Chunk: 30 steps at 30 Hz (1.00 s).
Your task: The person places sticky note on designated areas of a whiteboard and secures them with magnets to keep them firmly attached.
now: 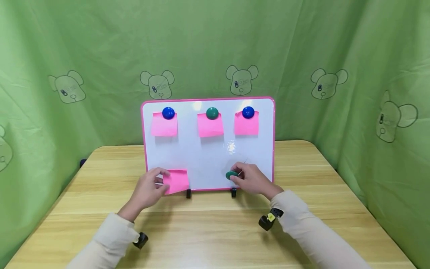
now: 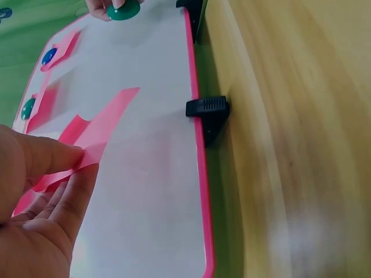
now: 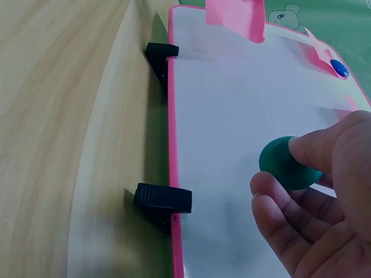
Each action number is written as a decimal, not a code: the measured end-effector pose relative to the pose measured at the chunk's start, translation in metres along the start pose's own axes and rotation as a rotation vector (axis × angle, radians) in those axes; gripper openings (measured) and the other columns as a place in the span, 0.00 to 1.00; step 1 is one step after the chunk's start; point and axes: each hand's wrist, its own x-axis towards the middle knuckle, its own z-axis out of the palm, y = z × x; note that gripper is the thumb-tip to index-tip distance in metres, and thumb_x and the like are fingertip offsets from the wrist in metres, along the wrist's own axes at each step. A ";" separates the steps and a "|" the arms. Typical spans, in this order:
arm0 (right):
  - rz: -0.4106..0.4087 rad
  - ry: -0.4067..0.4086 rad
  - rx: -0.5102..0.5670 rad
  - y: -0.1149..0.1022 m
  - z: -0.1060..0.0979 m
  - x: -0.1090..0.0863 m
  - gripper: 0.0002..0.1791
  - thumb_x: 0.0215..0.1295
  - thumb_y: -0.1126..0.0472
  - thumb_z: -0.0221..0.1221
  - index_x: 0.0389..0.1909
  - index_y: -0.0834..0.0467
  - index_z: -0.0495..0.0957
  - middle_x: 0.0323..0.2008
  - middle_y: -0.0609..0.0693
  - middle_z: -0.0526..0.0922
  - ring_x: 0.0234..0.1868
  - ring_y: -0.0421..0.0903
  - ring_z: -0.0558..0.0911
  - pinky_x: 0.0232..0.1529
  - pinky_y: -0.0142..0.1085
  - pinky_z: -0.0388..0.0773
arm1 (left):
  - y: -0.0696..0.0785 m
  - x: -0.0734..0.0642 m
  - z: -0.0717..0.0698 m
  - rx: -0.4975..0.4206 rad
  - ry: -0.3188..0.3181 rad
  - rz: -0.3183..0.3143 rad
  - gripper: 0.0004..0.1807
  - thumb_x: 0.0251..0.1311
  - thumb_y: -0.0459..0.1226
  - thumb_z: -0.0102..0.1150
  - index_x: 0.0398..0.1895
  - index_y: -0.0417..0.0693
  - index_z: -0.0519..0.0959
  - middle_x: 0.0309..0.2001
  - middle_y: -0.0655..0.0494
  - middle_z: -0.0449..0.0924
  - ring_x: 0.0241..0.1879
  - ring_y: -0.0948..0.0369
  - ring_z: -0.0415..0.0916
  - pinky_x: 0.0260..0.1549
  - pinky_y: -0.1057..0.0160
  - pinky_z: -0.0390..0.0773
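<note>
A pink sticky note [image 1: 177, 181] is pinched between the thumb and fingers of my left hand [image 1: 150, 188], in front of the lower left of a pink-framed whiteboard [image 1: 206, 157]. In the left wrist view the note [image 2: 95, 136] tilts away from the board's surface. My right hand [image 1: 252, 178] grips a round green magnet [image 1: 231, 175] before the board's lower right; the right wrist view shows the magnet [image 3: 287, 164] between thumb and fingers. Along the top, a blue magnet [image 1: 168, 113], a green magnet [image 1: 212, 113] and another blue magnet [image 1: 248, 112] each hold a pink note.
The whiteboard stands upright on a wooden table [image 1: 208, 231], its lower edge in two black feet, a left foot [image 1: 189, 193] and a right foot [image 1: 233, 192]. Green curtain [image 1: 208, 45] with bear faces surrounds the table at back and sides.
</note>
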 end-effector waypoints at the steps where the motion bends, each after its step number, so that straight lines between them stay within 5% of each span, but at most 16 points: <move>1: 0.000 0.000 0.000 0.000 0.000 0.000 0.03 0.65 0.63 0.60 0.38 0.58 0.78 0.31 0.47 0.80 0.30 0.41 0.78 0.30 0.34 0.78 | 0.000 0.002 0.000 -0.004 0.006 -0.001 0.15 0.52 0.24 0.65 0.44 0.40 0.78 0.46 0.45 0.77 0.41 0.50 0.81 0.35 0.61 0.84; 15: 0.002 0.005 -0.021 0.002 0.002 -0.001 0.04 0.65 0.62 0.61 0.38 0.58 0.78 0.31 0.47 0.79 0.30 0.41 0.77 0.30 0.34 0.78 | -0.011 0.027 0.002 0.063 0.083 0.038 0.20 0.53 0.26 0.64 0.51 0.38 0.76 0.47 0.43 0.76 0.39 0.50 0.81 0.36 0.58 0.83; 22: 0.030 0.003 -0.023 0.005 0.000 0.000 0.04 0.65 0.62 0.60 0.39 0.58 0.79 0.32 0.47 0.79 0.31 0.41 0.78 0.30 0.34 0.78 | -0.015 0.033 0.001 0.170 0.094 0.048 0.23 0.53 0.29 0.66 0.54 0.37 0.75 0.38 0.46 0.71 0.34 0.54 0.74 0.35 0.59 0.78; 30: 0.020 0.017 -0.039 0.003 -0.002 0.002 0.04 0.65 0.62 0.61 0.38 0.58 0.79 0.30 0.47 0.79 0.30 0.42 0.76 0.30 0.34 0.77 | -0.014 0.034 -0.001 0.221 0.086 0.008 0.26 0.54 0.31 0.66 0.58 0.37 0.74 0.41 0.45 0.68 0.34 0.55 0.69 0.33 0.60 0.74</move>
